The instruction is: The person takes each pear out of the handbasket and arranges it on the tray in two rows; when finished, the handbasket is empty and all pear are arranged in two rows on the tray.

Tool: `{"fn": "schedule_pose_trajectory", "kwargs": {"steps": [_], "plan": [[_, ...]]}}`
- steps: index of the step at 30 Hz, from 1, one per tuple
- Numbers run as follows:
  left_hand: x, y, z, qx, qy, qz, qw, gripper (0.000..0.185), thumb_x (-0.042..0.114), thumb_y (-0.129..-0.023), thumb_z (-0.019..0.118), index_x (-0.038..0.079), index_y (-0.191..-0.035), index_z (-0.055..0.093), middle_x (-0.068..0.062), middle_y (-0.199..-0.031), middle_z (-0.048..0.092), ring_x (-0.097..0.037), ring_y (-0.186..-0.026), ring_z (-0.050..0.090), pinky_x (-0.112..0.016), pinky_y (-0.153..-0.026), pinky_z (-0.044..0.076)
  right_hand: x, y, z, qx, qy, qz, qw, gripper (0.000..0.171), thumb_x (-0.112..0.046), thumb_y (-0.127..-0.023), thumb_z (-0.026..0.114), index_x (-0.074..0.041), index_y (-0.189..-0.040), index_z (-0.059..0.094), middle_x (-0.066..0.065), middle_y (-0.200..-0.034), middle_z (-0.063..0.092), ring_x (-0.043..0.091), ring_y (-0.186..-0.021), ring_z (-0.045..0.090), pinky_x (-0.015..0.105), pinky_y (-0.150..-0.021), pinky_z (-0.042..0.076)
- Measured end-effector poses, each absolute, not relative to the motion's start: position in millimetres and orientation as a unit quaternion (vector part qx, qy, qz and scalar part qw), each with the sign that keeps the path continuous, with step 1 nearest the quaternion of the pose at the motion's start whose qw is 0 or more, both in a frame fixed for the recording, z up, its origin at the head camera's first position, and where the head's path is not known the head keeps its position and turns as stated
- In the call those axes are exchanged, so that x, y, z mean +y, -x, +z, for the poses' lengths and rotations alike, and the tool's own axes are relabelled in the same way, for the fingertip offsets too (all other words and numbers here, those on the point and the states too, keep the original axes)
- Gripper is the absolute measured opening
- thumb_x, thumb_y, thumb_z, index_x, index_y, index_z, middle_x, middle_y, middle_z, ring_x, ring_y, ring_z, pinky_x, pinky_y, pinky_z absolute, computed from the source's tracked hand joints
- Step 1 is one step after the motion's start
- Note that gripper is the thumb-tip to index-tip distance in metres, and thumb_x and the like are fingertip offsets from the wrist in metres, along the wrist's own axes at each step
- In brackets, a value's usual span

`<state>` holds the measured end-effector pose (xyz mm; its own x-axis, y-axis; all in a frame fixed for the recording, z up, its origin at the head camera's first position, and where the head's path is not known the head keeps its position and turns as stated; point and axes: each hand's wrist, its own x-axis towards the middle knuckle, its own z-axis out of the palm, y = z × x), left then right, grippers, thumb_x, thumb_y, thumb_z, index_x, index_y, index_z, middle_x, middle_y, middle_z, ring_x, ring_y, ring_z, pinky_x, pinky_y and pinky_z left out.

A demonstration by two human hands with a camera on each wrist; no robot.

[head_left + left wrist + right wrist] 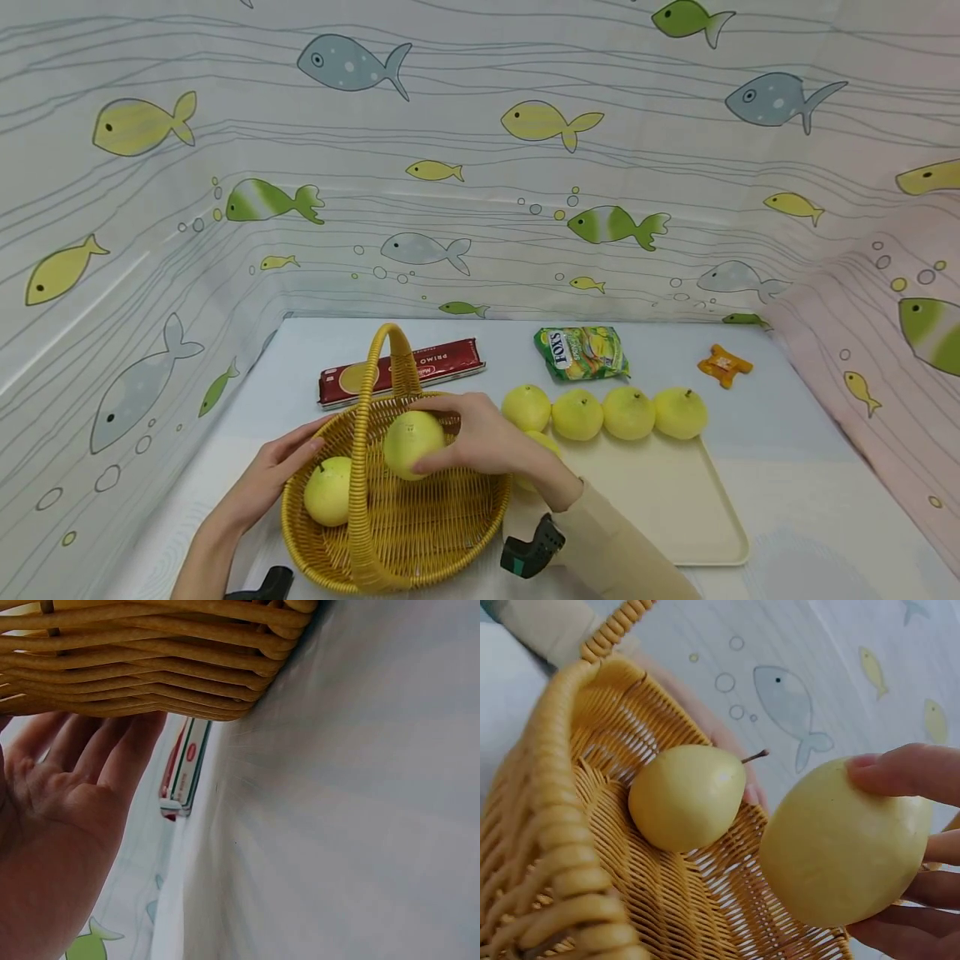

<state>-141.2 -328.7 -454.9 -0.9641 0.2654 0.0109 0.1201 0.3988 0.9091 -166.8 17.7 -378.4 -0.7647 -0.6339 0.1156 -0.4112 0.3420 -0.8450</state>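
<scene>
My right hand [480,433] grips a yellow pear [414,443] inside the wicker basket [420,542], above its floor. Thumb and fingers span the pear's sides in the right wrist view. A second pear [688,798] with a dark stem lies in the basket, left of the handle [361,492]. Against the basket's outer left wall rests my left hand [270,471]; its fingers [124,754] look fairly straight in the left wrist view, their tips partly hidden by the wicker.
Right of the basket, a cream tray [645,508] holds several more pears [628,412], most along its far edge. Behind stand a red biscuit pack [442,360], a green FOX'S candy bag [583,352] and a small orange packet [724,365]. Fish-printed cloth [480,200] walls the table.
</scene>
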Motion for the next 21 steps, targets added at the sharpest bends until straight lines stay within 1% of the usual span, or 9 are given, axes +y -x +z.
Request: {"fn": "schedule_pose_trajectory", "kwargs": {"steps": [4,8,11,13,15,21], "plan": [[-330,142,-455,0.833,-0.117,0.537,0.068,0.047,0.026,-0.109,0.043,0.009,-0.153,0.042,-0.008,-0.152,0.047,0.016,-0.126,0.043,-0.007,-0.098,0.038,29,158,-376,0.798,0.312,-0.504,0.107,0.07,-0.035,-0.074,0.089,-0.022,-0.137,0.062,-0.011,-0.122,0.067,0.006,-0.105,0.062,0.025,-0.091,0.052],[-331,141,-455,0.833,-0.12,0.537,0.067,0.047,0.026,-0.109,0.043,0.008,-0.153,0.042,0.003,-0.15,0.049,0.016,-0.126,0.042,-0.006,-0.098,0.037,40,150,-374,0.784,0.285,-0.54,0.108,0.068,-0.032,-0.074,0.089,-0.024,-0.136,0.062,-0.008,-0.126,0.066,0.008,-0.107,0.064,0.025,-0.092,0.054],[-331,140,-456,0.832,-0.12,0.537,0.067,0.047,0.026,-0.109,0.043,0.009,-0.153,0.042,0.009,-0.148,0.049,0.017,-0.126,0.042,-0.006,-0.098,0.037,50,145,-373,0.778,0.263,-0.561,0.104,0.069,-0.029,-0.074,0.089,-0.02,-0.137,0.062,-0.004,-0.13,0.064,0.012,-0.109,0.066,0.026,-0.093,0.055],[-330,140,-455,0.833,-0.118,0.537,0.068,0.047,0.026,-0.109,0.043,0.009,-0.153,0.042,0.01,-0.148,0.049,0.017,-0.126,0.042,-0.006,-0.098,0.037,57,142,-373,0.776,0.252,-0.57,0.094,0.07,-0.027,-0.075,0.089,-0.017,-0.138,0.061,-0.002,-0.133,0.063,0.015,-0.111,0.066,0.027,-0.094,0.054],[-330,140,-455,0.833,-0.116,0.537,0.069,0.047,0.026,-0.109,0.043,0.009,-0.153,0.042,0.011,-0.147,0.049,0.017,-0.125,0.042,-0.006,-0.097,0.037,64,140,-372,0.777,0.246,-0.573,0.083,0.069,-0.026,-0.075,0.089,-0.015,-0.137,0.061,-0.001,-0.132,0.063,0.017,-0.111,0.067,0.028,-0.093,0.055],[-330,141,-456,0.835,-0.117,0.534,0.068,0.047,0.026,-0.109,0.042,0.01,-0.153,0.041,0.01,-0.148,0.049,0.017,-0.126,0.042,-0.006,-0.097,0.037,86,137,-369,0.778,0.236,-0.579,0.053,0.067,-0.022,-0.074,0.089,-0.015,-0.136,0.063,0.002,-0.131,0.063,0.023,-0.113,0.065,0.03,-0.093,0.055]]}}
